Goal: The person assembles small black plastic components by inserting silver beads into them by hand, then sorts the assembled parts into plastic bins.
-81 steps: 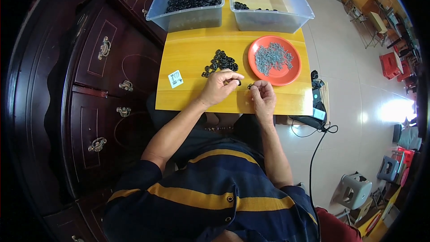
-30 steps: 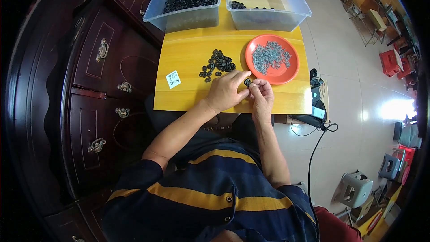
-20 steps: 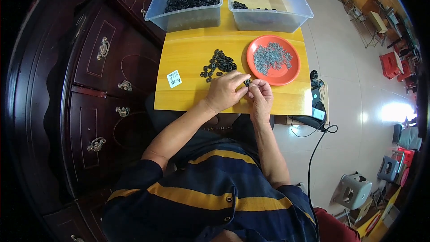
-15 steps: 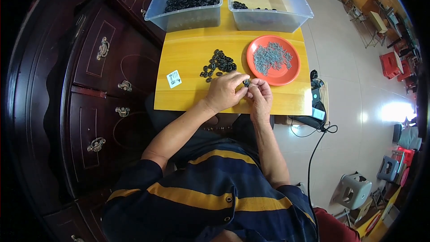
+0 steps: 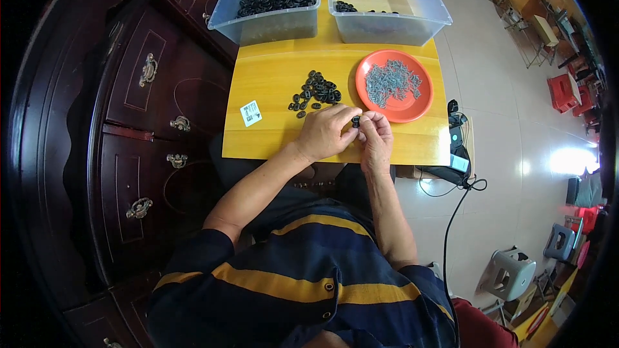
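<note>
A small black ring-shaped plastic part (image 5: pixel 355 120) is being pinched between both hands at the yellow wooden tabletop's (image 5: pixel 271 77) near edge, the left hand (image 5: pixel 325 131) and right hand (image 5: pixel 376 138) closing fingertips on it. A loose pile of black parts (image 5: pixel 314 92) is lying unworked; the left clear bin (image 5: pixel 274 0) is brimming, the right clear bin (image 5: pixel 383 3) is nearly bare. A white square label (image 5: pixel 251 113) is sitting left.

left hand (image 5: pixel 325 132) and right hand (image 5: pixel 376 136) meet, fingertips pinched together.

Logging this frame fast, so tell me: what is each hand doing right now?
Left hand: fingers pinched on a small black part.
Right hand: fingertips closed on the same part.
</note>
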Action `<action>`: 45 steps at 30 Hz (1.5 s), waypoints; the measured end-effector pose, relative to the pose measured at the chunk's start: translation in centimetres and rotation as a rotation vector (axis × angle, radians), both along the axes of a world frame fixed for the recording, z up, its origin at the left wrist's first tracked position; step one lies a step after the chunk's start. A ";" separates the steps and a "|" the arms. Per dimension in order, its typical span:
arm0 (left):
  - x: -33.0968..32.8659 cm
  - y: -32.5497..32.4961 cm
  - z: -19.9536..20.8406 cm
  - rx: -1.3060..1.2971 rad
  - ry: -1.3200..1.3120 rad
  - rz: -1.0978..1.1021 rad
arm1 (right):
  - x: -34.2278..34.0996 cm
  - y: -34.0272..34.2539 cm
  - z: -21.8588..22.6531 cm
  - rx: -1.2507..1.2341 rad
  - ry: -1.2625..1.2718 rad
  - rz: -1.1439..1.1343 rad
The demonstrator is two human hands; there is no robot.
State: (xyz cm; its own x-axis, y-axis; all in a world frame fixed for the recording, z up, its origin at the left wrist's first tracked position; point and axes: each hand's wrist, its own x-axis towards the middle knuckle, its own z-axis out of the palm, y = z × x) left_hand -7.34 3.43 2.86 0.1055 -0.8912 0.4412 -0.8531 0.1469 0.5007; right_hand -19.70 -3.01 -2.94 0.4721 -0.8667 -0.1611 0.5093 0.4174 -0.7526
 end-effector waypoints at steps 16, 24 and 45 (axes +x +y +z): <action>0.8 0.3 -0.1 0.054 0.021 -0.036 | 0.2 0.0 0.0 0.000 0.014 0.028; 0.8 0.4 0.2 0.031 0.026 -0.027 | 0.4 0.3 0.3 -0.010 0.025 0.017; 0.3 -1.1 0.6 0.056 0.281 -0.115 | 0.0 -0.5 -1.3 -0.101 0.066 -0.046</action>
